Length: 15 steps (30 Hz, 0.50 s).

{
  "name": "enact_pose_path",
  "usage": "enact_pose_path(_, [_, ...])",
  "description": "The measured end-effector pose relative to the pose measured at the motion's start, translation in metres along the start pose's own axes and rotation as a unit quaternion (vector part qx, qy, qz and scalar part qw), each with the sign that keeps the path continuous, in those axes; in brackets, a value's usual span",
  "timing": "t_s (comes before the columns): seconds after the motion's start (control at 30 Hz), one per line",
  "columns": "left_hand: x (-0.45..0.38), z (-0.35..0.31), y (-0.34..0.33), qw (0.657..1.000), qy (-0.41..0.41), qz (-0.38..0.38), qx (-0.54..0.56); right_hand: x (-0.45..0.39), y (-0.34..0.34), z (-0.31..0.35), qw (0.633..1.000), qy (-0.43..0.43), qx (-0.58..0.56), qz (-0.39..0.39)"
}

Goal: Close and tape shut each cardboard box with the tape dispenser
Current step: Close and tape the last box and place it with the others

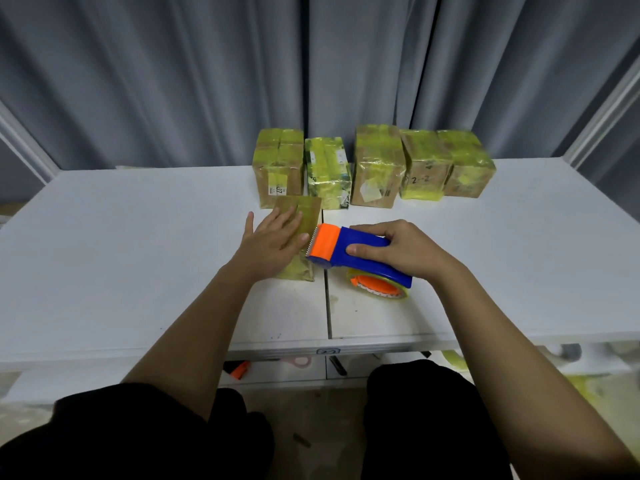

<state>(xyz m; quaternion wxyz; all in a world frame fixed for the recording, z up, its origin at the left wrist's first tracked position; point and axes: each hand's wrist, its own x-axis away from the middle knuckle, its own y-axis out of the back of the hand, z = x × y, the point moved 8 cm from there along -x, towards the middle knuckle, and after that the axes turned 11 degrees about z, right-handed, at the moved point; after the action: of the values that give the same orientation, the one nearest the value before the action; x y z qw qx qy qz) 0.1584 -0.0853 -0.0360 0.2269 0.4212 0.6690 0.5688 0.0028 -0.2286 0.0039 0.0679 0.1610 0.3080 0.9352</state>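
A small cardboard box (300, 211), covered in yellowish tape, stands on the white table (121, 254) near the middle. My left hand (273, 242) lies flat on its top with the fingers straight. My right hand (398, 249) grips the blue handle of the blue and orange tape dispenser (349, 252). The dispenser's toothed orange end touches the box's right edge. The tape roll (379, 289) hangs under the handle, just above the table.
Several taped cardboard boxes (377, 164) stand in a row at the table's back edge, before a grey curtain. A seam runs down the table's middle. On a shelf under the table lie pink scissors (299, 361) and an orange tool (239, 370).
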Motion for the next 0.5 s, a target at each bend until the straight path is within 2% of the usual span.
enact_pose_path(0.1, [-0.002, 0.001, 0.0, 1.0, -0.006, 0.016, -0.009, 0.009, -0.005, -0.006, 1.0, -0.01, 0.007, 0.015])
enact_pose_path(0.3, [-0.004, 0.005, 0.008, 0.996, -0.032, 0.087, 0.0, 0.029, -0.023, -0.017, 0.975, 0.009, -0.213, 0.061])
enact_pose_path(0.43, [-0.008, -0.002, 0.016, 0.994, -0.01, 0.098, -0.045, 0.027, -0.049, -0.015, 0.971, -0.042, -0.219, 0.083])
enact_pose_path(0.5, [-0.009, -0.007, 0.015, 0.994, 0.003, 0.106, -0.041, 0.028, -0.056, -0.011, 0.968, -0.038, -0.238, 0.075])
